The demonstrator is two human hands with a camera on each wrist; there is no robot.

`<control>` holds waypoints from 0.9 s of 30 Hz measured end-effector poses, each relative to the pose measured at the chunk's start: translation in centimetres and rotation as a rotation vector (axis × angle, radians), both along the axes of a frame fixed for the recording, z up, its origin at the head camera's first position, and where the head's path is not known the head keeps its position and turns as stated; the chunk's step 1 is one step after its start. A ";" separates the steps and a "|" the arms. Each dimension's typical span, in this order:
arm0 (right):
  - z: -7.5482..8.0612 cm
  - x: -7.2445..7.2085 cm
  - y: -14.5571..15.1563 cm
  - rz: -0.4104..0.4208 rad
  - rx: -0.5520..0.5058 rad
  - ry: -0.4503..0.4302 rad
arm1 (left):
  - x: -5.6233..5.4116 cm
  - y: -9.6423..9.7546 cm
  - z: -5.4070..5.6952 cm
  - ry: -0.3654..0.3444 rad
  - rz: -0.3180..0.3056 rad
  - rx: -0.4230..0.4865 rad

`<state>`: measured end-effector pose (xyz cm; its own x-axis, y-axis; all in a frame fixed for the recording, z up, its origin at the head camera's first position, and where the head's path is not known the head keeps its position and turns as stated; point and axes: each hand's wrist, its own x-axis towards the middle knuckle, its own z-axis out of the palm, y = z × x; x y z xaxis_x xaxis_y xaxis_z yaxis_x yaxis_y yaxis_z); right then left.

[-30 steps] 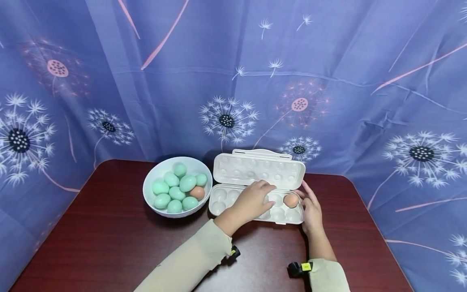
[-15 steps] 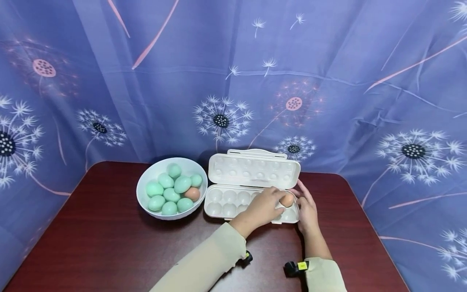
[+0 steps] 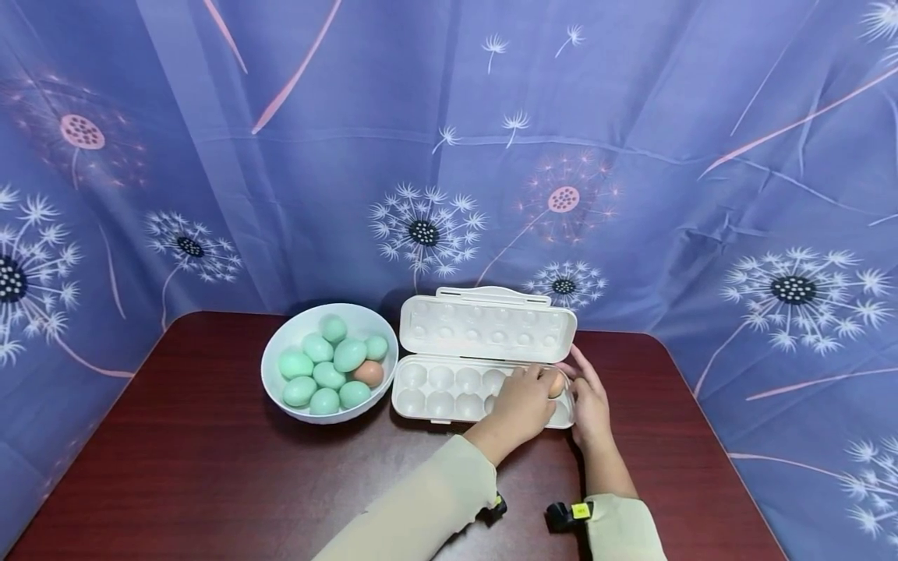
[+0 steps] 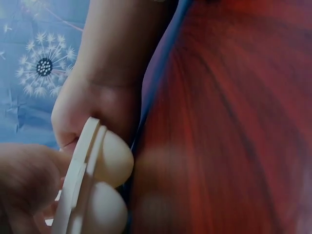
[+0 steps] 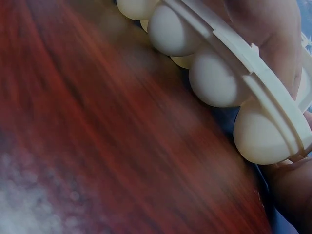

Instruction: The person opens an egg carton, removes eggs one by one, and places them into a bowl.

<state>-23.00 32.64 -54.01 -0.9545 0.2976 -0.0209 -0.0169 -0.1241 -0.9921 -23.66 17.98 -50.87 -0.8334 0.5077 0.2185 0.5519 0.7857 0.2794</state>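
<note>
A brown egg (image 3: 557,383) sits at the right end of a white egg carton (image 3: 429,389) whose lid (image 3: 491,327) stands raised at the back. My left hand (image 3: 521,407) reaches over the carton with its fingers curled onto the egg, partly covering it; its thumb is hidden. Gripping the carton's right end is my right hand (image 3: 592,409), its fingers stretched up along the lid's edge. The left wrist view catches the carton's rounded cups (image 4: 105,207) from the side, with the right hand (image 4: 95,107) behind. The right wrist view shows more cups (image 5: 217,78).
To the carton's left stands a white bowl (image 3: 277,347) with several pale green eggs (image 3: 328,375) and one brown egg (image 3: 369,373). Both rest on a dark red wooden table (image 3: 210,460). A blue curtain (image 3: 316,195) with dandelion prints hangs behind the table.
My left hand has moved right over the carton, from beside the brown egg to curling its fingers onto it. The right hand stays at the carton's end. The head view has shifted slightly.
</note>
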 end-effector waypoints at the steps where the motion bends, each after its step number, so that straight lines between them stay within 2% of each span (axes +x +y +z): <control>1: 0.0 0.0 0.0 0.003 -0.001 0.001 | 0.1 0.2 0.0 0.008 0.015 0.005; 6: 0.0 0.1 0.0 0.016 -0.006 0.000 | 0.2 0.9 -0.2 0.036 0.063 0.037; 13: 1.2 0.6 -0.4 0.039 -0.025 -0.004 | 0.1 1.1 -0.5 0.067 0.068 0.087; 17: 1.7 0.8 -0.7 0.049 -0.020 0.008 | 0.0 1.2 -0.7 0.115 0.073 0.100; 21: 1.2 0.6 -0.5 0.045 -0.026 0.018 | -0.1 1.0 -0.7 0.151 0.072 0.112; 27: 0.0 0.1 -0.2 0.024 -0.020 0.035 | 0.0 1.0 -0.6 0.154 0.062 0.134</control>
<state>-22.85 32.47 -53.98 -0.9615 0.2747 0.0069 -0.0485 -0.1447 -0.9883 -23.70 18.94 -51.51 -0.8137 0.4142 0.4078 0.5479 0.7808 0.3002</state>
